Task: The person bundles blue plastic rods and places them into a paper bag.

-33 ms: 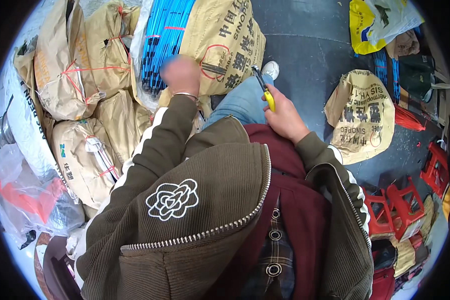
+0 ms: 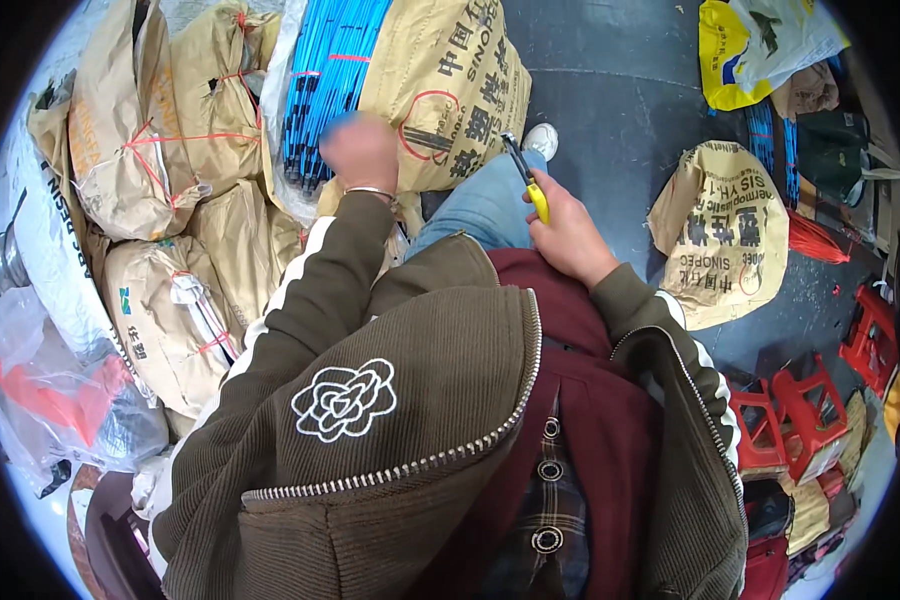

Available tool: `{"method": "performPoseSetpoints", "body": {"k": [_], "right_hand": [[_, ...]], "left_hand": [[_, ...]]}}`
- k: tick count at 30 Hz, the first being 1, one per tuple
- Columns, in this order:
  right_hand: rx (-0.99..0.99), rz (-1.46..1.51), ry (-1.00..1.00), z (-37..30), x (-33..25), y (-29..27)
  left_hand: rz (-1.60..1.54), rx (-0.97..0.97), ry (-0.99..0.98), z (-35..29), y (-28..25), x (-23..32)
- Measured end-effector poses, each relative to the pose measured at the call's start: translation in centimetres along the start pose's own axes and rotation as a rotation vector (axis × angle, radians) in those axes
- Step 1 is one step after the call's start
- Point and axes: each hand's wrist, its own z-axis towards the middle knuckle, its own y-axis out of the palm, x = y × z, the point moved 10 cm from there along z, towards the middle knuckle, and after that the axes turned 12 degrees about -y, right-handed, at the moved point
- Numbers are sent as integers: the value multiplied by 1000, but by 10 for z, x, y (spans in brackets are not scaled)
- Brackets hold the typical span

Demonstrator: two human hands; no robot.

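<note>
My left hand (image 2: 363,155) lies at the near end of a bundle of thin blue rods or tubes (image 2: 335,85), beside a large tan paper sack (image 2: 460,75). A blurred patch covers its fingers, so their grip does not show. Over my thigh, my right hand (image 2: 568,230) is closed round a slim hand tool (image 2: 537,197) with a yellow handle. The tool's long dark front part points up and away, ending in a small pale tip; its exact kind is unclear. Black bands mark the lower part of the blue bundle, which sits in clear plastic wrap.
Tan paper sacks tied with red string (image 2: 135,150) crowd the left side. A loose paper sack (image 2: 725,235) lies on the dark floor at right. Beyond it are a yellow and white bag (image 2: 760,50), red strands (image 2: 818,238) and red plastic stools (image 2: 812,410).
</note>
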Motion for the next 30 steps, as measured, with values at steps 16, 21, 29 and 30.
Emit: {"method": "performPoseSetpoints", "body": {"k": [16, 21, 29, 30], "right_hand": [[-317, 29, 83, 45, -9, 50], [-400, 100, 139, 44, -1, 64], [-412, 180, 315, 46, 0, 72], [-414, 156, 342, 45, 3, 72]], "left_hand": [[-369, -324, -38, -23, -2, 30], [-392, -282, -3, -26, -7, 35], [-367, -232, 84, -30, -12, 45], [-341, -225, 107, -31, -13, 48]]}}
